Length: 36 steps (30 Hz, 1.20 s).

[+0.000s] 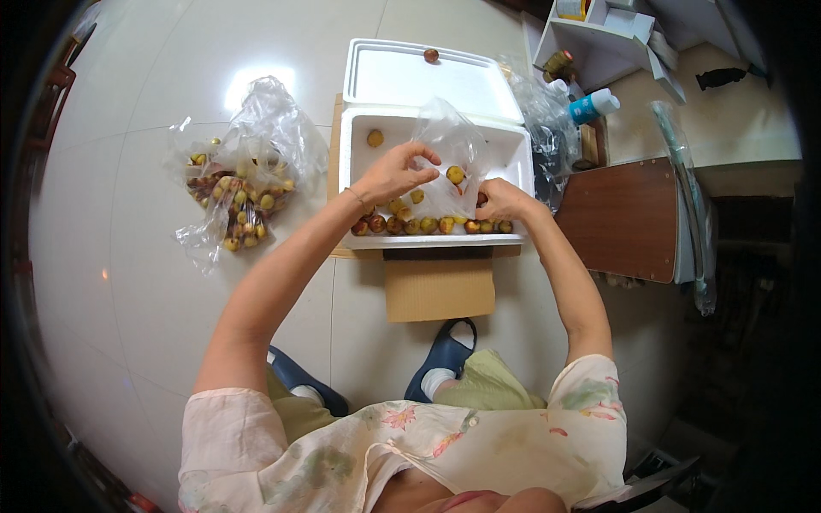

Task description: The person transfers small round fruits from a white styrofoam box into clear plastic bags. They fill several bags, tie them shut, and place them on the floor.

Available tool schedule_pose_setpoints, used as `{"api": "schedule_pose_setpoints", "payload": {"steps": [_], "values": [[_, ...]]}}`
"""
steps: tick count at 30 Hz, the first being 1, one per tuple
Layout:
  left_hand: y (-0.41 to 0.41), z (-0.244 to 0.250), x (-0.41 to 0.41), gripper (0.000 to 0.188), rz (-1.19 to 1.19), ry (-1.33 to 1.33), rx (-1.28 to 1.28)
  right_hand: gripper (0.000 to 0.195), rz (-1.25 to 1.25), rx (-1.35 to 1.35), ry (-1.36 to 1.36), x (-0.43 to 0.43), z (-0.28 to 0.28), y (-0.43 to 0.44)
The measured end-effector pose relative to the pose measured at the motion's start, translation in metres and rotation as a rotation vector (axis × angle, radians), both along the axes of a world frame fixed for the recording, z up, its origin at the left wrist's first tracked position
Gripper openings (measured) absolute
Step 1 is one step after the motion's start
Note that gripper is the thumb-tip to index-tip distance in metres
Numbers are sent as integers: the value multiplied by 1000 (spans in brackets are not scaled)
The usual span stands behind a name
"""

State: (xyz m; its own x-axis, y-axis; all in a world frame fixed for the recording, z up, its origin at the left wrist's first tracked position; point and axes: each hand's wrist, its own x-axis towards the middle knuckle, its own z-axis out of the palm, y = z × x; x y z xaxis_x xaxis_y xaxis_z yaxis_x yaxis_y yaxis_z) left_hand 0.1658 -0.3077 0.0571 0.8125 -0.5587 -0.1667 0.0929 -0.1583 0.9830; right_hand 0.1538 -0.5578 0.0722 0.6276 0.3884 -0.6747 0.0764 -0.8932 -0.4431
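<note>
A white foam box [436,240] lies before me, with a row of yellow and reddish-brown jujubes [428,225] along its near side. Inside it a clear plastic bag [452,138] stands partly upright, with a yellowish jujube [455,174] showing at it. My left hand [399,172] hovers over the box at the bag's left side, thumb and fingers apart and nothing seen between them. At the bag's lower right, my right hand [505,200] pinches a dark red jujube, mostly covered by the fingers. One more jujube [375,138] sits by the far left corner.
Left of the box, a clear bag full of jujubes [240,199] lies on the tiled floor. The foam lid [430,83], bearing one brown jujube [431,56], adjoins the far side. A cardboard flap [440,292] sticks out nearby. To the right are a spray can [593,106] and a brown board [619,221].
</note>
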Motion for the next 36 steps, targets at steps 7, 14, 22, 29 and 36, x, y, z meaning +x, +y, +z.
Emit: {"api": "schedule_pose_setpoints", "payload": {"steps": [7,14,22,29,36], "values": [[-14,2,-14,51,164,-228,-10,22,-379,444,73,-20,27,-16],[-28,31,-28,73,58,-292,-152,32,-935,1494,589,-59,70,42],[-29,19,-33,82,92,-318,-116,23,-1435,1304,194,-24,19,60],[-41,6,-55,54,64,-365,28,23,-428,772,-535,-29,73,90],[-62,-12,-80,34,-194,-681,411,31,200,22,-643,40,-11,155]]}}
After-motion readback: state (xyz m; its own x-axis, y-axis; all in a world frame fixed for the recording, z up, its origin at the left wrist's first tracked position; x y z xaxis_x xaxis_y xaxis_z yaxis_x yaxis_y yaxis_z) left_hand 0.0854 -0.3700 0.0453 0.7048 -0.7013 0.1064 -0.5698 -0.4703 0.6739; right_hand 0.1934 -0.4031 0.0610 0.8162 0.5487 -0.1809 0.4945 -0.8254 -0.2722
